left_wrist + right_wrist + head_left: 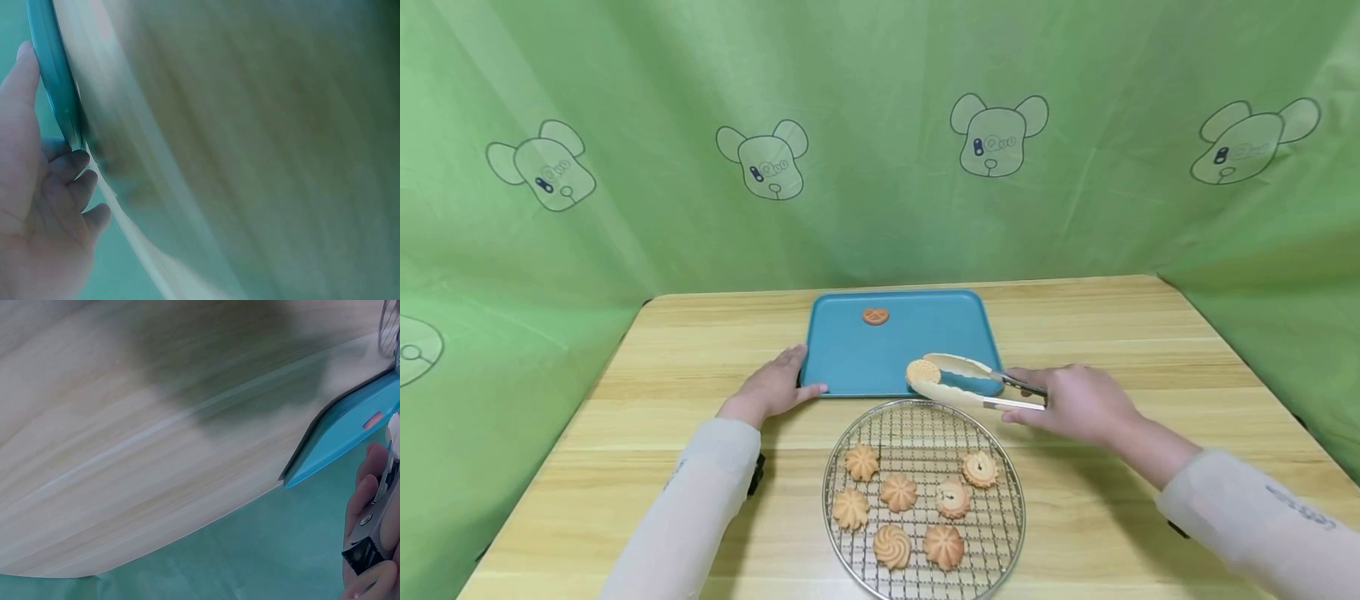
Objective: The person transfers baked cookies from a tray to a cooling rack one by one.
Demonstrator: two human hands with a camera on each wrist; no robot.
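My right hand (1086,404) grips a pair of tongs (1000,387), metal with cream-coloured scalloped tips. Between those tips sits a round pale cookie (922,372), over the front part of the blue tray (842,358). My left hand (773,385) holds the tray's front left corner, thumb at the front rim and fingers along the left side; the left wrist view shows these fingers bent at the rim. A brown pretzel-shaped cookie (875,316) lies near the tray's back. In the right wrist view, the tongs' handle (369,528) lies within the fingers; the tips are out of frame.
In front of the tray stands a round wire rack (917,425) bearing several cookies, among them a swirl cookie (892,547) and a flower-shaped cookie (943,547). All rest on a wooden table (700,333). A green curtain (880,225) with mouse-head drawings hangs behind.
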